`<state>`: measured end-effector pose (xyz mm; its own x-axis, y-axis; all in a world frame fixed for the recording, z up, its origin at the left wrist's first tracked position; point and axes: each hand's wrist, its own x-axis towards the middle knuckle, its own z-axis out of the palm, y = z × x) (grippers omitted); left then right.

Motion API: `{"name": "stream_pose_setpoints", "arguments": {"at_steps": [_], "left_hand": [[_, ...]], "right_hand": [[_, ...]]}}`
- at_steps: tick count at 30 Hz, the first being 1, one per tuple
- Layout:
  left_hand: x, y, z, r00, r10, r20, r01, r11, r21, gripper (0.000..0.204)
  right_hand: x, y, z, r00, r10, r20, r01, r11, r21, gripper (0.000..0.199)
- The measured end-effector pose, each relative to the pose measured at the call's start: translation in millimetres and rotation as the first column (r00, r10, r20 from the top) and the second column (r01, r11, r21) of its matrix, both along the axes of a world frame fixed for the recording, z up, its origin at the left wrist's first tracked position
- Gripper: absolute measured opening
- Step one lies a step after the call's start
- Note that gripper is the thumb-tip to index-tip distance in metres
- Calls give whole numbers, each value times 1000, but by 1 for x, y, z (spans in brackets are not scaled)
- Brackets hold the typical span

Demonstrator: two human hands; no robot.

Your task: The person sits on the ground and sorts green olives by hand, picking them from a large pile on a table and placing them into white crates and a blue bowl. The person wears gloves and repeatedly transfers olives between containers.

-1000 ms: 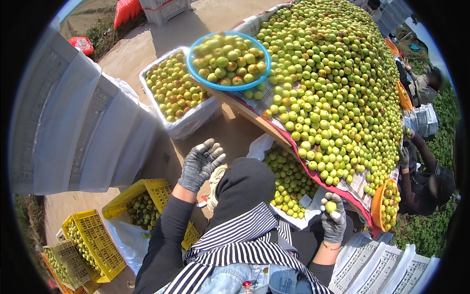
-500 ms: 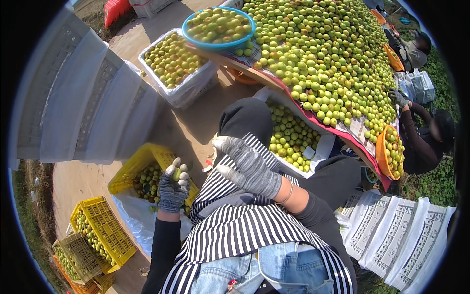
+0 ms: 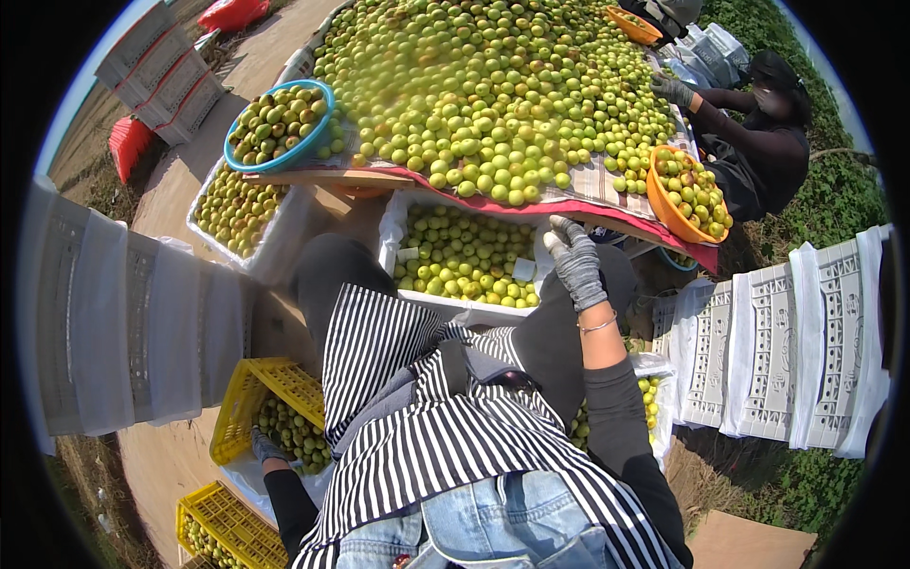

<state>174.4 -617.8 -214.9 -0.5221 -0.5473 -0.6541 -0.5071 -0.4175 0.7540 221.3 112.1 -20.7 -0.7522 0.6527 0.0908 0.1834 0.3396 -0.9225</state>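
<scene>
Grey-gloved right hand [image 3: 573, 261] at white crate [image 3: 391, 248] rim, grip unclear; left hand [image 3: 265, 446] in yellow crate [image 3: 251, 394], grip hidden.

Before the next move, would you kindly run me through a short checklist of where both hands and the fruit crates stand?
1. Right hand in grey knit glove, raised at the rim of the white foam box of green fruit: ok.
2. Right hand holds a fruit: cannot tell.
3. Left hand gloved, down at the yellow plastic crate of green fruit: ok.
4. Left hand grips anything: cannot tell.
5. Table's pile of green fruit stays behind the red table edge: ok.
</scene>
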Motion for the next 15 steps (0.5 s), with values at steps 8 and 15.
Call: {"name": "stream_pose_setpoints", "arguments": {"at_steps": [8,15], "left_hand": [[-162,232,208,722,-478,-500,297,867,-400,29],[-200,460,244,254,-711,-656,838,500,-218,26]], "right_hand": [[-29,84,-23,982,-139,132,103,962,251,33],[-101,139,-43,954,-195,230,99,923,371,41]]}}
